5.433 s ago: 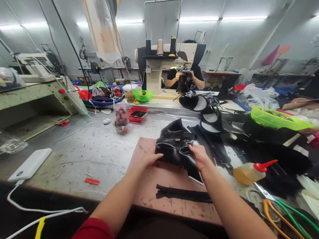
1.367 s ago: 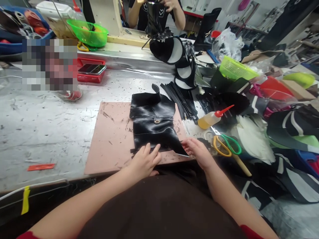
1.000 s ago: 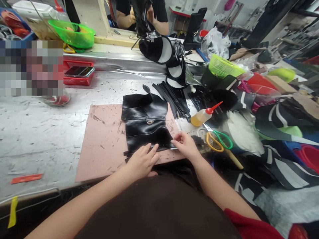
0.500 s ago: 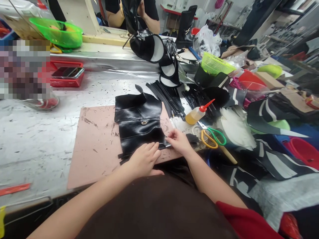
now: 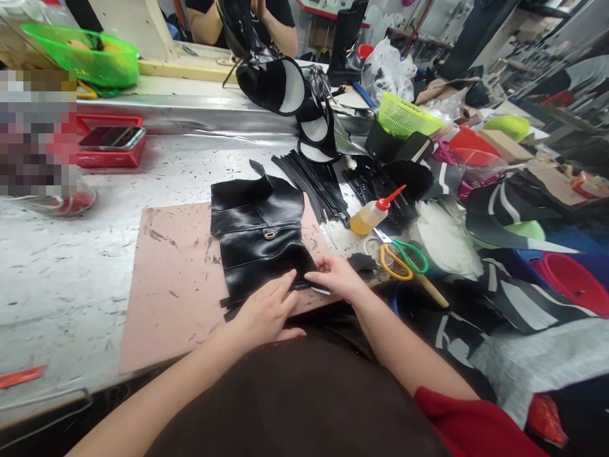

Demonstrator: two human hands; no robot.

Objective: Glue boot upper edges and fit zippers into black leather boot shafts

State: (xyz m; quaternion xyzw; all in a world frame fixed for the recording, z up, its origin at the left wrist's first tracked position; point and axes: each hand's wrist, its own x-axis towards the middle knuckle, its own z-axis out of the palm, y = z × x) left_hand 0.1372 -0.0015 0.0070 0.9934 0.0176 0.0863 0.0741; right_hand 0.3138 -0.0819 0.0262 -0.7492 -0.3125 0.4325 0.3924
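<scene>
Just right of the right hand lie scissors with yellow and green handles, and beyond them a clear squeeze bottle of amber glue with a red nozzle. A bundle of thin black strips lies farther out. Well beyond the left hand, to its left, a red plastic tray holds a dark phone.

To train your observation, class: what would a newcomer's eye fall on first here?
The glossy black leather piece on the pink board, mid-table, with the left hand pressed flat on its near edge and the right hand pinching that edge. Then the bright spots just right of it: a glue bottle with a red nozzle and scissors with orange and green handles.
</scene>
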